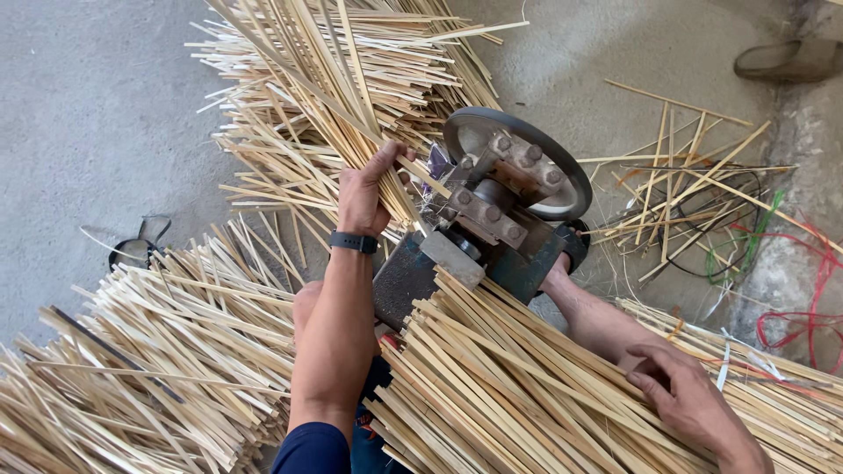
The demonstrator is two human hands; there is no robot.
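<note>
Two hands, left hand and right hand, one machine, three strip piles.

Your left hand wears a black band watch at the wrist, and a dark navy sleeve covers your upper arm. Your right hand and forearm are bare, no ring or glove.

Open concrete floor lies far left, the widest free room. The machine with its wheel blocks the centre. Stacked bamboo strips crowd the far side, where the left hand presses in; another heap fills the near left. The near-right bundle lies under the right hand. Loose strips and cords clutter the right.
</note>
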